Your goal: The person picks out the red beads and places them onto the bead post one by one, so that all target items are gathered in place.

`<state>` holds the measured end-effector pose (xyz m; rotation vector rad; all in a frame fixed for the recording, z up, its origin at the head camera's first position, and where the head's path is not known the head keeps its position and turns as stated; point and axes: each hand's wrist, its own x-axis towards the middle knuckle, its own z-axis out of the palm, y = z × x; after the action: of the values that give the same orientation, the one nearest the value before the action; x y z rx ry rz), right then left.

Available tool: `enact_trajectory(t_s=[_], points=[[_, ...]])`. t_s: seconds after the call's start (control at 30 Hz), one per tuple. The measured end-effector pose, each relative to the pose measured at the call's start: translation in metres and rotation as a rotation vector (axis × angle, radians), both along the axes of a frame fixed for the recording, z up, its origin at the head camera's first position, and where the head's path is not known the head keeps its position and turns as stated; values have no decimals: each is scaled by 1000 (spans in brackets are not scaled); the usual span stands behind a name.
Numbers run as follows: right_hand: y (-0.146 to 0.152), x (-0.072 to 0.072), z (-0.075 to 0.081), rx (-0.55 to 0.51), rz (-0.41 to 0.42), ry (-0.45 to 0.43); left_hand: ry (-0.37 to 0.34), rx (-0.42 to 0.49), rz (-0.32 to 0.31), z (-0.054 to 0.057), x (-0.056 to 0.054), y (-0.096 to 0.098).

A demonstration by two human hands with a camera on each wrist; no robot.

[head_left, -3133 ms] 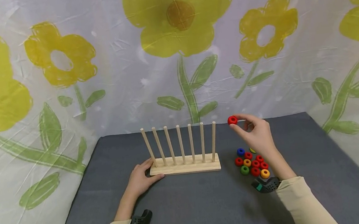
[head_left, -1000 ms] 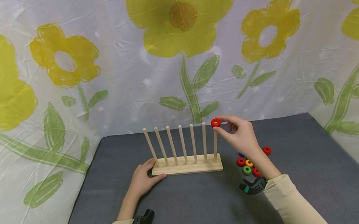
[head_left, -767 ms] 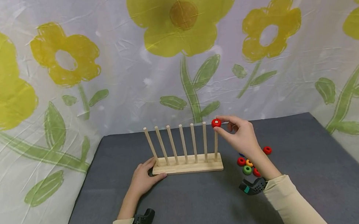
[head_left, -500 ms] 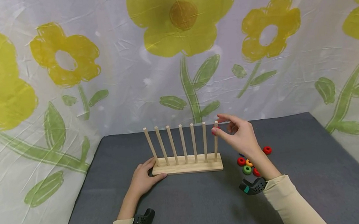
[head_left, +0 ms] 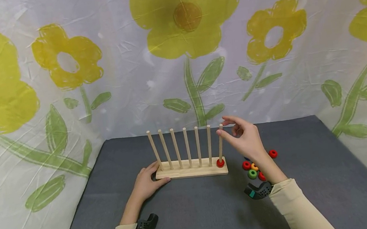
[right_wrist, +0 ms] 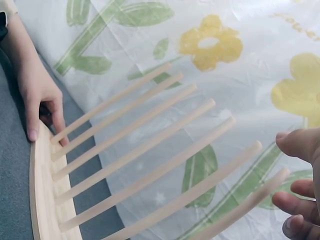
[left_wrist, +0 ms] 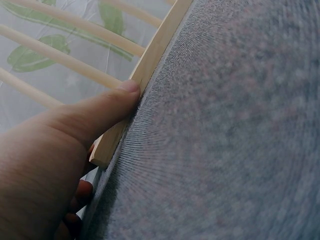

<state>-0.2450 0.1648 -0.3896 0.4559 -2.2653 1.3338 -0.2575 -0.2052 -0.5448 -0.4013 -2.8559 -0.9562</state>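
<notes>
A pale wooden peg board (head_left: 191, 171) with a row of several upright pegs stands on the table. My left hand (head_left: 145, 184) grips its left end; in the left wrist view the thumb (left_wrist: 107, 107) lies along the base's front edge and the other fingers curl behind the end. A red ring bead (head_left: 220, 163) sits at the foot of the rightmost peg (head_left: 221, 144). Around the top of that peg, my right hand (head_left: 248, 139) has thumb and forefinger parted with nothing pinched. In the right wrist view its fingertips (right_wrist: 285, 200) are near the peg's tip.
Loose ring beads lie right of the board, partly hidden by my right forearm: red (head_left: 246, 165), yellow-orange (head_left: 254, 167), green (head_left: 252, 174), and another red one (head_left: 273, 153) farther right. A flower-printed cloth (head_left: 125, 79) hangs behind the dark table (head_left: 195, 215).
My right hand brought the red ring bead left to the rightmost peg and let go; the bead dropped down to the base. The left hand kept its grip.
</notes>
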Motion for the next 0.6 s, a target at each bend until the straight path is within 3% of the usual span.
enact_trajectory(t_s=[0.3,0.6], points=[[7,0,-6,47,4,-9,-1,-8,-2,-2,-2,1],[32,5,-35,44,-16,-56,-8,4,6,-2,0,0]])
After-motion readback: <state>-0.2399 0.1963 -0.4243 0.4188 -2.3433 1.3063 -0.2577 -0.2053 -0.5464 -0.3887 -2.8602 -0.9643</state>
